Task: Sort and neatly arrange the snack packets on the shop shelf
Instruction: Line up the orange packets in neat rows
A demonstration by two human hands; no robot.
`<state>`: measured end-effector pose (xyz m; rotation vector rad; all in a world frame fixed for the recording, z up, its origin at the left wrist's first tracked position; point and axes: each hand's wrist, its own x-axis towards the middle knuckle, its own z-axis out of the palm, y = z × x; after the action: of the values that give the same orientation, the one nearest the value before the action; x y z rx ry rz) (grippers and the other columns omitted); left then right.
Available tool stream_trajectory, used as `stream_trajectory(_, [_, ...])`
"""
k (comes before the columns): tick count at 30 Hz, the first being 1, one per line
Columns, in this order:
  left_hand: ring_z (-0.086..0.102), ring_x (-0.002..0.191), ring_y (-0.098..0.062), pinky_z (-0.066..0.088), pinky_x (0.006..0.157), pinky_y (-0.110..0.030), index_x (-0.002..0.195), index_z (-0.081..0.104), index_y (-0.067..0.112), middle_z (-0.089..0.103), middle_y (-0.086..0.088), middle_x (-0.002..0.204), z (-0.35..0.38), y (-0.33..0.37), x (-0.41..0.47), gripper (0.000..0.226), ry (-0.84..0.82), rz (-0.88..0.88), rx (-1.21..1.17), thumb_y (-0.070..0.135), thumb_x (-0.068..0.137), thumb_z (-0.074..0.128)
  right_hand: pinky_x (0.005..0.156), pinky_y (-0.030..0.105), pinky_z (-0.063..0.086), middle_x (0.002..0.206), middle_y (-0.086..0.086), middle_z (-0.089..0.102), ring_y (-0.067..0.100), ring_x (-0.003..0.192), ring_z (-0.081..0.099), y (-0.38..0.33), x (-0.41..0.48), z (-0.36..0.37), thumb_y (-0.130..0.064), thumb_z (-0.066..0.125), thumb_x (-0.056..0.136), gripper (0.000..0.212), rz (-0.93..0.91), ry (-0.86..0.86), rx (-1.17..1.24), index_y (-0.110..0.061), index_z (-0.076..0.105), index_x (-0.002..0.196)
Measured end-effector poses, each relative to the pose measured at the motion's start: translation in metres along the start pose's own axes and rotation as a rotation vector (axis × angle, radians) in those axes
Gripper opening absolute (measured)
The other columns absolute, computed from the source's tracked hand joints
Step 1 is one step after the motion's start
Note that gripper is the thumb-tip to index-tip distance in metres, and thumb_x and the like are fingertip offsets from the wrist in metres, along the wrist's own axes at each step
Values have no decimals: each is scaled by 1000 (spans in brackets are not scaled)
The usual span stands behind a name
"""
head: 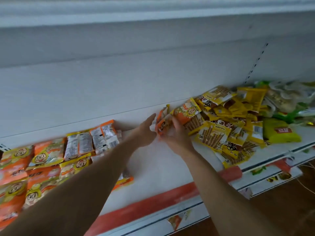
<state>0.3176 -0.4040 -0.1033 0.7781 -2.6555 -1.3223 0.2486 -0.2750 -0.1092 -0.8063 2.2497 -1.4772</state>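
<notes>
On the white shelf (153,160) my right hand (177,137) grips an orange snack packet (162,124), held upright near the shelf's back. My left hand (146,132) is right beside the packet on its left, fingers straight and reaching toward it. A second orange packet (186,113) leans against the loose pile of yellow stick-biscuit packets (219,126) at the right. Rows of orange packets (39,160) lie flat at the left, some turned face down (100,140).
A green-yellow packet (281,132) and pale bags (288,97) lie at the far right. A red price strip (153,203) runs along the shelf's front edge. Another shelf (153,14) sits overhead, and a lower shelf (272,178) shows below right.
</notes>
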Motion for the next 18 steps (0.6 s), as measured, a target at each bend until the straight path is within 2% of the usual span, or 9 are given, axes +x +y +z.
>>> stream_trajectory(3, [57,117,-14,47,99,-31,138,47,29,63,0,124,23,6,5,71,-24,59,-158,-11,81,55,107,41,44,147,-5,46,12,132,47,20,-1,12,-14,69,87,75,-37,-29,169,-35,32,149])
stream_trajectory(6, [63,105,-17,51,92,-36,121,61,24,68,-4,113,35,9,12,51,18,121,-138,-8,80,60,102,33,46,149,-10,45,13,130,50,42,-6,17,-13,63,91,78,-7,66,100,-45,24,151])
stream_trajectory(8, [64,108,-21,52,95,-41,115,61,27,67,-5,116,38,11,11,48,48,100,-195,-7,82,62,95,23,44,146,-8,49,15,128,50,50,-7,17,-10,59,89,76,-37,126,40,-43,27,150])
stream_trajectory(10, [66,105,-18,53,95,-41,111,61,34,68,-3,115,40,10,6,49,95,66,-247,-7,83,63,93,16,40,144,-8,52,13,127,50,52,-7,18,-10,59,91,71,-80,149,52,-41,32,149])
stream_trajectory(11, [67,103,-18,54,93,-40,109,61,35,69,0,112,41,9,3,50,121,47,-270,-7,83,64,94,16,41,143,-8,53,12,127,50,52,-8,17,-10,58,92,68,-98,144,66,-40,35,149])
stream_trajectory(13, [69,94,-10,55,87,-33,102,64,40,71,11,102,40,8,-4,49,154,43,-305,-5,83,68,97,26,47,136,-7,59,12,123,55,52,-9,14,-7,58,92,60,-80,122,171,-35,46,144])
stream_trajectory(14, [68,88,-4,54,83,-28,97,65,44,71,19,95,39,8,-7,48,166,57,-296,-2,84,69,93,31,50,129,-6,64,12,117,60,51,-9,12,-5,58,91,55,-55,112,260,-31,53,139])
stream_trajectory(16, [66,78,-2,51,81,-29,85,68,48,70,25,81,34,11,-13,42,196,61,-296,6,85,69,84,30,50,118,-7,68,9,106,63,46,-12,7,-4,59,89,47,-29,111,385,-27,61,130])
stream_trajectory(18, [60,72,-3,47,78,-31,74,71,41,68,20,70,31,17,-22,22,254,32,-365,21,80,65,84,25,49,122,-7,66,5,108,61,36,-17,6,-12,60,88,42,1,125,495,-29,63,126])
